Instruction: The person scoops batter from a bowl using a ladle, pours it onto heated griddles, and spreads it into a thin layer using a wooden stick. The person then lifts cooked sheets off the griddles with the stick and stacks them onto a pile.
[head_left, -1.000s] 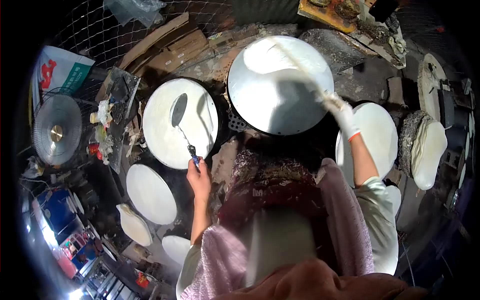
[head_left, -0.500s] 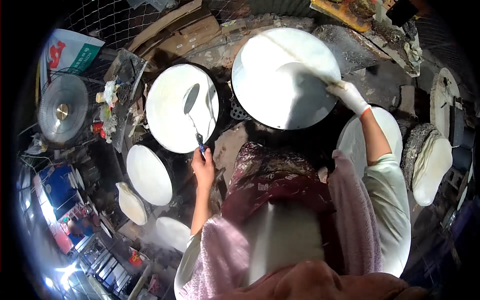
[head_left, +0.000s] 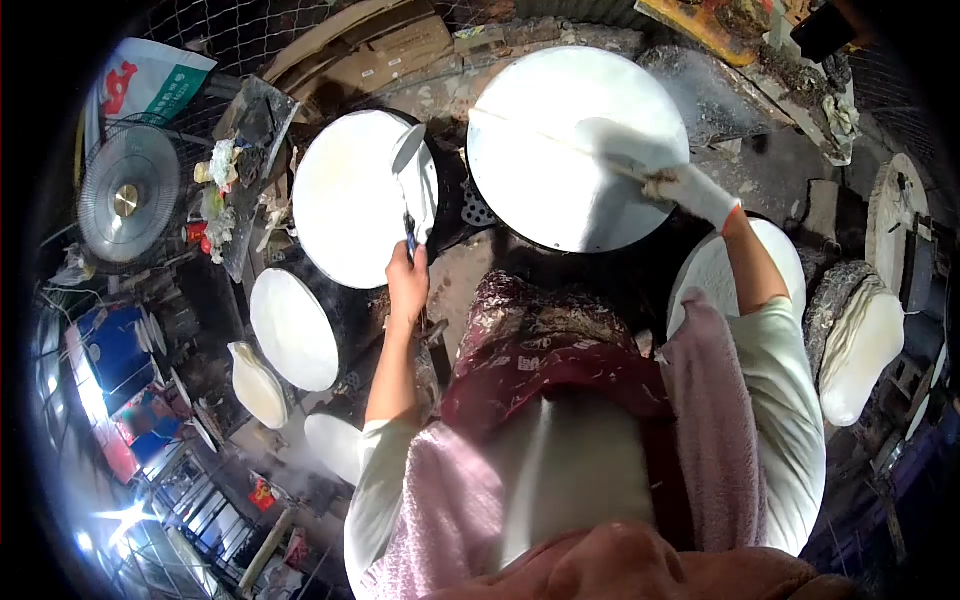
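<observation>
At the bottom of the frame, a pink towel (head_left: pixel 712 400) hangs over the person's shoulders, above a dark red apron (head_left: pixel 545 375) flecked with white. Left of centre, the bare left hand (head_left: pixel 408 283) has its fingers curled tightly round the handle of a ladle (head_left: pixel 407 150). The ladle's bowl is over the right part of a white-topped round plate (head_left: pixel 345 200); whether it touches the surface, I cannot tell. Right of centre, the right hand (head_left: pixel 697 193), in a white glove with an orange cuff, is closed round one end of a thin stick (head_left: pixel 560 138). The stick reaches leftward across a larger round plate (head_left: pixel 560 90) at upper centre, its contact with the top unclear. Behind the right forearm is another pale disc (head_left: pixel 778 260); a stack of pale sheets (head_left: pixel 862 355) sits farther right. Farther off, a fan (head_left: pixel 126 200) stands at upper left, and flattened cardboard (head_left: pixel 385 55) lies near the top edge.
</observation>
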